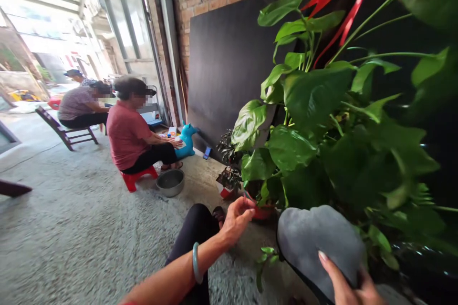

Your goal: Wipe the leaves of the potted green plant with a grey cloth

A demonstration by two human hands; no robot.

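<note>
left hand [236,218]: fingers loosely curled, holding nothing, beside the red pot [264,211] at the plant's base
right hand [345,285]: pinching the near edge of a grey cloth [315,243], thumb on top
cloth: soft, matte, rounded fold, just in front of the pothos [322,119] low leaves
leaves: broad, glossy, heart-shaped, thin stems
tip: support each leaf from below, wipe gently toward the tip
floor [71,228]: rough, pebbled concrete
behind: 2 seated people, steel basin [171,182]

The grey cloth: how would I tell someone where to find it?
Start at the big leafy plant on the right, then look below its lowest leaves. The grey cloth lies there, under the right hand. It is the only soft, flat grey thing among green leaves.
</note>
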